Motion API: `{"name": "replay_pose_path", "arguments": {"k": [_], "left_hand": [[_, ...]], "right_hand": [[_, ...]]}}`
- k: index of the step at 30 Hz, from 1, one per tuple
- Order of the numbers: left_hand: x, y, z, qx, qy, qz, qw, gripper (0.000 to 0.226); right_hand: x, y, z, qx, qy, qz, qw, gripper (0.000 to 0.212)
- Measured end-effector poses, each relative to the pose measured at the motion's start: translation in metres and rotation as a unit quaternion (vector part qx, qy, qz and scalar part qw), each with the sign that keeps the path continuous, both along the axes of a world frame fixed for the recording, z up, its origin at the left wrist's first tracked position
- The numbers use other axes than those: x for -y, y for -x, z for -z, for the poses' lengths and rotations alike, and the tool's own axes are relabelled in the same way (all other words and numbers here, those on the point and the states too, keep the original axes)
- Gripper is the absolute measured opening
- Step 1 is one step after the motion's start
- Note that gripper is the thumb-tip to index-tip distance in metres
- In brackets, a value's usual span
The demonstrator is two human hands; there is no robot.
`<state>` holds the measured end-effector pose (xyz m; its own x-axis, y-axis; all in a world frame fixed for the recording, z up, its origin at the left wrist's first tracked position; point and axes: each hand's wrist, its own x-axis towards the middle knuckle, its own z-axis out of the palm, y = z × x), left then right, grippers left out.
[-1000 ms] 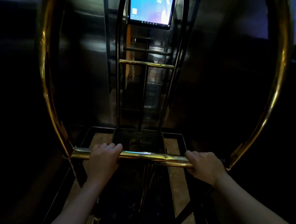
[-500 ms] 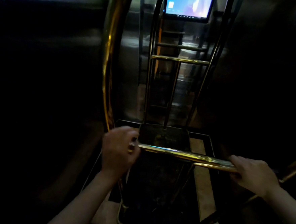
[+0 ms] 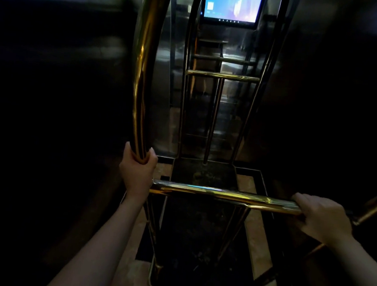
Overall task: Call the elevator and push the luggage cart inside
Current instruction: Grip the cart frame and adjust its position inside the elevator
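Dim elevator; hands [image 3: 137,169] [image 3: 321,217] gripping cart [image 3: 224,195]; no readable writing.

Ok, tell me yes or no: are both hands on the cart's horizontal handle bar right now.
No: only the right hand grips the horizontal handle bar; the left hand is wrapped around the curved upright post.

Luggage cart [image 3: 224,195] of glossy brass-coloured metal; elevator wall [image 3: 165,74] brushed steel

The room is very dark. Shiny metal walls [image 3: 165,74] stand ahead, and a bright blue screen [image 3: 233,5] glows up high on the far wall. The floor [image 3: 256,243] has pale tan tiles with dark edges.
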<state>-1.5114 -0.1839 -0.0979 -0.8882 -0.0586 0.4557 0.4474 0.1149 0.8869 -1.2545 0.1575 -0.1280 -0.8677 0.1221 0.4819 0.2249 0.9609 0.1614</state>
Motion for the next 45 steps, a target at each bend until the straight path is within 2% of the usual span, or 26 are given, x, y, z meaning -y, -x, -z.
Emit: {"name": "replay_pose_path", "arguments": {"k": [2, 5, 7, 9, 11, 13, 15, 17, 19, 21, 23, 24, 30, 45], "left_hand": [[0.001, 0.001, 0.001, -0.015, -0.001, 0.007, 1.0, 0.016], [0.001, 0.009, 0.009, -0.034, 0.009, 0.009, 0.999, 0.012], [-0.001, 0.016, 0.016, -0.046, 0.002, -0.009, 0.999, 0.016], [0.0, 0.025, 0.027, -0.063, 0.009, -0.019, 0.998, 0.022], [0.0, 0.035, 0.036, -0.062, 0.008, -0.013, 0.998, 0.027], [0.001, 0.04, 0.04, -0.047, 0.01, -0.012, 0.999, 0.03], [-0.001, 0.039, 0.038, -0.035, 0.01, -0.022, 0.999, 0.031], [-0.004, 0.034, 0.033, -0.034, -0.013, -0.015, 0.999, 0.031], [-0.004, 0.031, 0.029, -0.036, -0.035, -0.002, 0.999, 0.03], [-0.005, 0.031, 0.033, -0.04, -0.035, -0.006, 0.999, 0.027], [-0.007, 0.032, 0.034, -0.041, -0.039, -0.015, 0.998, 0.023], [-0.007, 0.032, 0.033, -0.044, -0.045, -0.016, 0.998, 0.021], [-0.007, 0.038, 0.038, -0.057, -0.048, -0.029, 0.997, 0.02], [-0.004, 0.029, 0.026, -0.075, -0.029, -0.064, 0.995, 0.015]], "right_hand": [[0.01, 0.001, 0.003, -0.021, 0.019, 0.055, 0.998, 0.03], [0.032, 0.001, 0.009, -0.039, 0.104, 0.145, 0.983, 0.045], [0.045, -0.005, 0.011, -0.023, 0.133, 0.15, 0.979, 0.052], [0.05, -0.017, 0.008, -0.032, 0.163, 0.112, 0.98, 0.053], [0.047, -0.035, -0.01, -0.13, 0.186, 0.113, 0.967, 0.039], [0.03, -0.049, -0.032, -0.299, 0.166, 0.179, 0.922, 0.036], [0.003, -0.057, -0.055, -0.439, 0.236, 0.231, 0.835, 0.049], [-0.016, -0.058, -0.068, -0.464, 0.418, 0.191, 0.758, 0.058], [-0.026, -0.053, -0.067, -0.429, 0.537, 0.133, 0.714, 0.052], [-0.029, -0.044, -0.057, -0.416, 0.537, 0.141, 0.72, 0.038], [-0.029, -0.033, -0.047, -0.437, 0.481, 0.153, 0.745, 0.02], [-0.03, -0.027, -0.044, -0.453, 0.462, 0.159, 0.746, 0.019], [-0.037, -0.008, -0.032, -0.535, 0.422, 0.205, 0.703, 0.014], [-0.04, -0.007, -0.02, -0.553, 0.397, 0.204, 0.703, 0.014]]}}
